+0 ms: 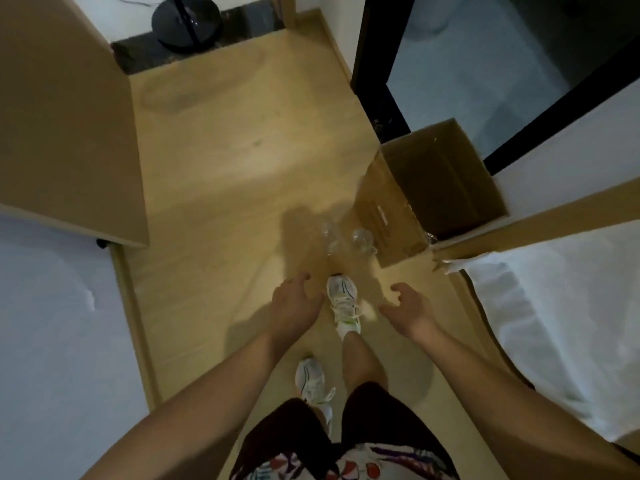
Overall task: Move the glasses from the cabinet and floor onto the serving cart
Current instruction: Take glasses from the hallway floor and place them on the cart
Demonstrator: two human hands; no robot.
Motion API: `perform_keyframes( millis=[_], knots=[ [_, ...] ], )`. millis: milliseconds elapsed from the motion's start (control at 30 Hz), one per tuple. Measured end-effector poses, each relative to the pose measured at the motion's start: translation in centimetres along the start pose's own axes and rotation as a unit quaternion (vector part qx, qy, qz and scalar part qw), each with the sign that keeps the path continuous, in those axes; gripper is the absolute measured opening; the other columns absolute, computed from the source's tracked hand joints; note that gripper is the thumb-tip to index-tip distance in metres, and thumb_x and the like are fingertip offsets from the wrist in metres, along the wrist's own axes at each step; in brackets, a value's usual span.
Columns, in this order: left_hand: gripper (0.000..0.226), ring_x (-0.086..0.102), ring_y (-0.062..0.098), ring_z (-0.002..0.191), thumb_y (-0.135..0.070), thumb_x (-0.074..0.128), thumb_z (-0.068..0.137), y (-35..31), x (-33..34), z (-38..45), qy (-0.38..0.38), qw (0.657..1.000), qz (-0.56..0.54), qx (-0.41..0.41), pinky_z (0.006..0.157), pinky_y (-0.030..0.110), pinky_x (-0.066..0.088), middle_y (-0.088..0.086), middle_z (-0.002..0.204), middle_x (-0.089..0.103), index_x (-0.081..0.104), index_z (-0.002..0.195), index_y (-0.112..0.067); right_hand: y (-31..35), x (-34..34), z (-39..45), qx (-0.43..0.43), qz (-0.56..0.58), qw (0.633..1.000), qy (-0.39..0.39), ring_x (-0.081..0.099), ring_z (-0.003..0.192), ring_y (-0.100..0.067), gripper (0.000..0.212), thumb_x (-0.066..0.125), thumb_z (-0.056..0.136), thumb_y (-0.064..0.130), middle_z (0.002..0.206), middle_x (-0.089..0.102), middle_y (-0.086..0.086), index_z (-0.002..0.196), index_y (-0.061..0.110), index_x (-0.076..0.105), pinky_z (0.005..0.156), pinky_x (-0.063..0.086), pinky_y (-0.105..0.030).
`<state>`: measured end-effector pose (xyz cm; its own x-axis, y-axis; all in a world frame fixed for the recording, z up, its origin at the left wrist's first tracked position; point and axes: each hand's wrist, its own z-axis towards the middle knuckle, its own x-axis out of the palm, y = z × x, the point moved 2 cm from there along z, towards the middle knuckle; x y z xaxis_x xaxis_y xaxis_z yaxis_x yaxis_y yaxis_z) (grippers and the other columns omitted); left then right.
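Two clear glasses stand on the wooden floor ahead of my feet, one (328, 237) to the left and one (362, 240) to the right, blurred and close to a cardboard box. My left hand (294, 303) reaches forward over the floor, fingers apart and holding nothing, a short way short of the glasses. My right hand (410, 306) is stretched out beside it, fingers curled apart and empty too. No serving cart or cabinet shelf with glasses is in view.
An open cardboard box (433, 188) sits on the floor at the right of the glasses. A bed with white sheets (554, 306) lies at the right, a wooden panel (62, 133) at the left. A black round fan base (187, 19) stands at the far end.
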<state>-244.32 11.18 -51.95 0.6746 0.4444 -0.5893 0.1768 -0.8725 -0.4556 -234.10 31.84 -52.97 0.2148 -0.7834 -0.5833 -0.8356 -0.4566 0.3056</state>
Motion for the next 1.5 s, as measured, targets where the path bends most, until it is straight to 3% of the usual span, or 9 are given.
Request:
perform_keyframes(
  millis=[100, 467, 700, 800, 967, 1067, 1200, 1367, 1500],
  knots=[
    [0.057, 0.055, 0.028, 0.126, -0.043, 0.065, 0.093, -0.1, 1.8, 5.7, 0.013, 1.000, 0.010, -0.025, 0.095, 0.033, 0.044, 0.011, 0.141, 0.057, 0.051, 0.143, -0.018, 0.1, 1.1, 6.5, 0.030, 0.031, 0.999, 0.008, 0.055, 0.127, -0.031, 0.064, 0.068, 0.091, 0.037, 0.141, 0.057, -0.014, 0.147, 0.015, 0.045, 0.098, 0.045, -0.032],
    [0.053, 0.057, 0.024, 0.123, -0.038, 0.073, 0.088, 2.9, 14.8, 30.5, 0.074, 0.973, -0.120, -0.180, 0.106, 0.042, 0.046, 0.005, 0.136, 0.059, 0.057, 0.137, -0.023, -3.6, 10.3, 35.1, 0.146, 0.155, 0.977, 0.007, 0.057, 0.121, -0.033, 0.066, 0.069, 0.087, 0.032, 0.132, 0.061, -0.015, 0.146, 0.016, 0.045, 0.099, 0.048, -0.039],
    [0.057, 0.057, 0.025, 0.120, -0.039, 0.073, 0.088, 7.0, 22.6, 41.3, 0.082, 0.955, -0.164, -0.234, 0.104, 0.042, 0.048, 0.005, 0.136, 0.057, 0.054, 0.139, -0.023, -8.4, 16.5, 46.5, 0.158, 0.187, 0.969, -0.005, 0.051, 0.132, -0.033, 0.085, 0.070, 0.087, 0.027, 0.146, 0.052, -0.014, 0.158, 0.025, 0.024, 0.106, 0.044, -0.043],
    [0.062, 0.058, 0.025, 0.114, -0.035, 0.073, 0.089, 8.4, 25.4, 44.4, 0.089, 0.944, -0.196, -0.252, 0.103, 0.044, 0.050, 0.007, 0.134, 0.055, 0.048, 0.144, -0.020, -9.6, 18.3, 49.2, 0.159, 0.188, 0.969, -0.008, 0.051, 0.131, -0.033, 0.086, 0.070, 0.089, 0.025, 0.144, 0.053, -0.015, 0.159, 0.029, 0.020, 0.107, 0.043, -0.044],
    [0.043, 0.059, 0.011, 0.093, -0.026, 0.069, 0.094, 9.1, 28.4, 48.5, 0.103, 0.916, -0.280, -0.269, 0.085, 0.034, 0.054, -0.001, 0.112, 0.062, 0.052, 0.133, -0.021, -10.2, 20.5, 51.5, 0.138, 0.204, 0.968, -0.051, 0.061, 0.115, -0.029, 0.077, 0.072, 0.088, 0.018, 0.123, 0.063, -0.013, 0.152, 0.025, 0.031, 0.100, 0.049, -0.047],
    [0.032, 0.058, 0.020, 0.111, -0.028, 0.067, 0.094, 9.7, 29.8, 50.0, 0.113, 0.899, -0.312, -0.287, 0.089, 0.039, 0.054, 0.002, 0.128, 0.061, 0.059, 0.125, -0.023, -11.0, 21.4, 52.4, 0.171, 0.235, 0.956, -0.041, 0.063, 0.094, -0.027, 0.050, 0.073, 0.087, 0.022, 0.099, 0.065, -0.005, 0.132, 0.025, 0.051, 0.090, 0.055, -0.049],
    [0.015, 0.056, 0.021, 0.117, -0.026, 0.059, 0.101, 9.6, 30.5, 50.4, 0.116, 0.872, -0.362, -0.310, 0.088, 0.037, 0.054, 0.000, 0.124, 0.061, 0.058, 0.115, -0.024, -11.0, 21.7, 53.4, 0.215, 0.376, 0.901, 0.025, 0.062, 0.081, -0.020, 0.009, 0.071, 0.090, 0.023, 0.099, 0.065, -0.006, 0.093, 0.022, 0.062, 0.074, 0.059, -0.039],
    [0.011, 0.055, 0.017, 0.073, -0.010, 0.048, 0.102, 8.4, 28.6, 49.3, 0.109, 0.845, -0.405, -0.331, 0.062, 0.026, 0.055, 0.007, 0.086, 0.053, 0.058, 0.098, -0.014, -9.3, 20.4, 52.5, 0.238, 0.400, 0.883, 0.052, 0.052, 0.064, -0.017, 0.012, 0.069, 0.091, 0.016, 0.070, 0.055, -0.006, 0.085, 0.012, 0.059, 0.060, 0.051, -0.031],
    [0.012, 0.056, 0.018, 0.067, -0.021, 0.051, 0.105, 6.7, 24.1, 44.9, 0.118, 0.819, -0.440, -0.350, 0.063, 0.031, 0.053, 0.012, 0.088, 0.054, 0.059, 0.103, -0.013, -6.7, 17.9, 48.3, 0.290, 0.418, 0.857, 0.076, 0.053, 0.063, -0.018, 0.007, 0.069, 0.091, 0.016, 0.074, 0.057, -0.009, 0.094, 0.016, 0.062, 0.061, 0.051, -0.032]
  ],
)
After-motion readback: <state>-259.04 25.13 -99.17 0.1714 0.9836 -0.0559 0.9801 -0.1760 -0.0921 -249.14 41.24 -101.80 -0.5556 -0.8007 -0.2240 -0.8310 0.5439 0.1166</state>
